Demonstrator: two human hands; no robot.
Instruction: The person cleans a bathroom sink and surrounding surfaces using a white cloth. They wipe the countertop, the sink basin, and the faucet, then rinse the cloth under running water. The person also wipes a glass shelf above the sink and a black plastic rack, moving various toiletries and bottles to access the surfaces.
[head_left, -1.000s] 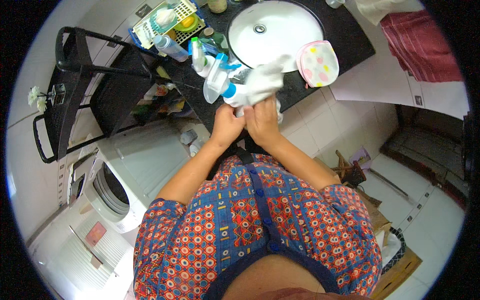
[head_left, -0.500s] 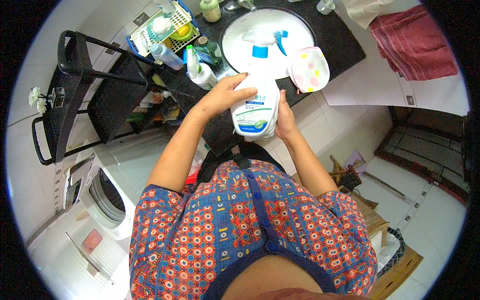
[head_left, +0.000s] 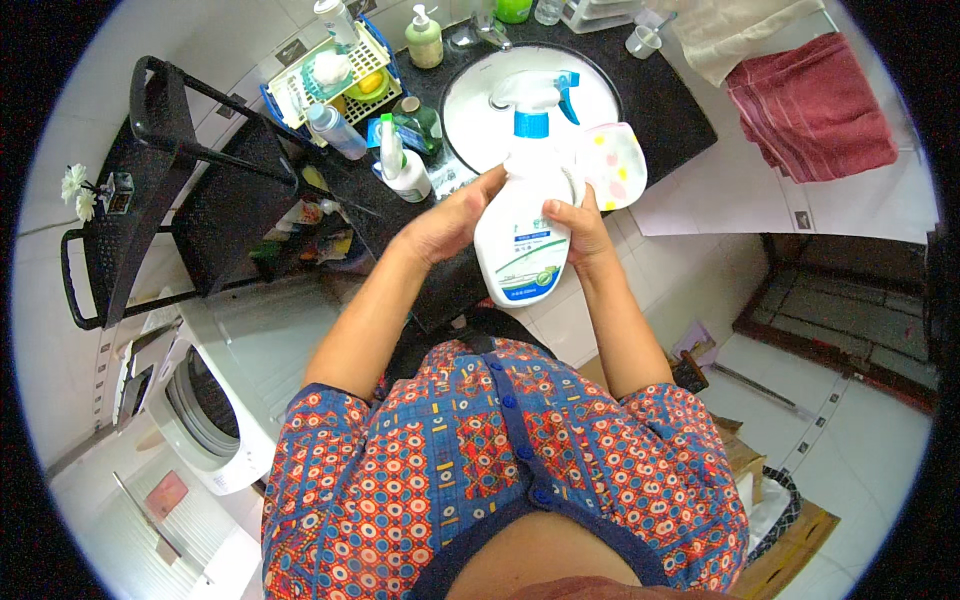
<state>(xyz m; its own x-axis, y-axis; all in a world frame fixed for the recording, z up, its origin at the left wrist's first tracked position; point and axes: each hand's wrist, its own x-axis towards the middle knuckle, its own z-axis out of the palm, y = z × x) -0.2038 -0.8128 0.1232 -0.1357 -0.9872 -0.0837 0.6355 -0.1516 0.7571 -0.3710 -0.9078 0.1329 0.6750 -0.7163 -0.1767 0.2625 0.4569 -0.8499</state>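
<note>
A white spray bottle (head_left: pixel 522 250) with a blue collar and blue trigger stands nearly upright in front of me, its printed label facing up at me. My right hand (head_left: pixel 586 232) grips its right side, thumb across the front and fingers going behind. Against the left side of the bottle rests my left hand (head_left: pixel 452 218), its fingers hidden behind it. A bit of whitish material shows between the bottle and my right hand; I cannot make out what it is. Beyond the bottle lies the round white sink basin (head_left: pixel 465 120), and a white pad with coloured dots (head_left: pixel 612 165) sits at its right rim.
Left of the basin on the black counter (head_left: pixel 675 125) stand a second spray bottle (head_left: pixel 405 175), a green bottle (head_left: pixel 420 125), a soap pump (head_left: pixel 424 42) and a basket (head_left: pixel 385 85). A black rack (head_left: pixel 220 200) and a washing machine (head_left: pixel 215 410) are at left. A red towel (head_left: pixel 812 110) hangs at right.
The bottle has come slightly nearer and to the right. My right thumb has moved onto its front, while my left thumb has slid from the front to the left side.
</note>
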